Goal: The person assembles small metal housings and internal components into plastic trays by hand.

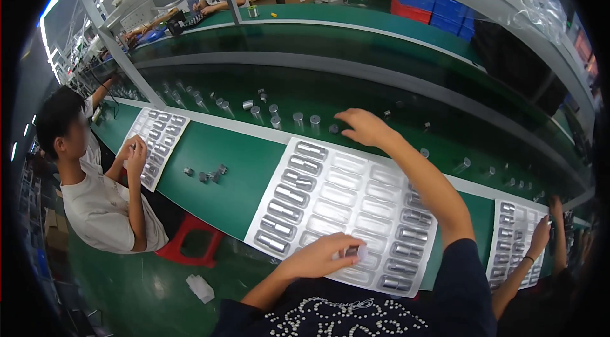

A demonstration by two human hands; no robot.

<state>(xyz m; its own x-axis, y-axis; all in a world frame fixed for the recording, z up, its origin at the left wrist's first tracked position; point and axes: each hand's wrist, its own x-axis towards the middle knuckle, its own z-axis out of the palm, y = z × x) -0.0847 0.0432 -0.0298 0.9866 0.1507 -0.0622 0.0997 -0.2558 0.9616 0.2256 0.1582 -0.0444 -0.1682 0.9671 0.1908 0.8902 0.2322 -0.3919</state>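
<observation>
My left hand (321, 257) is closed around a short metal cylinder (357, 252) with a pale end, above the near part of a white moulded plastic tray (338, 196). Metal cylinders fill the tray's left column (290, 196) and right column (406, 250); the middle pockets that show hold none. Stretched over the dark belt beyond the tray, my right hand (363, 127) is open, its fingers apart. Just beside its fingertips stands a dark-topped cylinder (333, 128). My right forearm covers part of the tray's far right corner.
Several metal cylinders (298, 119) stand along the belt. Small dark parts (213, 174) lie on the green table (238, 170) left of the tray. A co-worker (105, 175) sits at the left by another tray (152, 140); another person's hands (540, 235) work over a right-hand tray (511, 241).
</observation>
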